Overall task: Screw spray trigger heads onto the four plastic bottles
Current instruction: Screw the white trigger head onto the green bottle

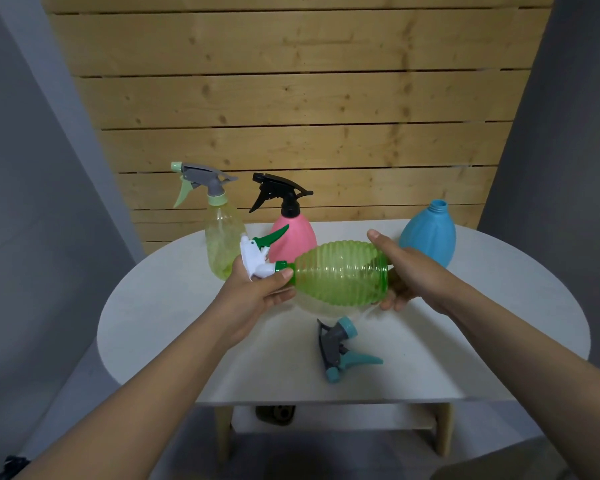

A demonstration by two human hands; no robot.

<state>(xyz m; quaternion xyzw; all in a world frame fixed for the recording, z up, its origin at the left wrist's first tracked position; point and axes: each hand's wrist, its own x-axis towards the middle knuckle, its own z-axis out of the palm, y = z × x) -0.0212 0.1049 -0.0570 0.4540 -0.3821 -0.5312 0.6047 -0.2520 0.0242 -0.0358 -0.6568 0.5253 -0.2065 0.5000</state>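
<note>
I hold a ribbed green bottle (342, 273) on its side above the table. My right hand (404, 271) grips its base. My left hand (257, 289) wraps the neck, where a white and green trigger head (257, 252) sits. At the back left stands a pale yellow bottle (222, 237) with a grey and mint head (201, 180) on it. Beside it is a pink bottle (293, 237) with a black head (278, 192). A blue bottle (428, 233) stands at the back right, its neck bare. A grey and teal trigger head (340, 349) lies loose on the table.
The white oval table (187, 334) has a lower shelf (326, 419) with a dark object on it. A wooden slat wall (302, 98) rises right behind the bottles. Grey walls flank both sides.
</note>
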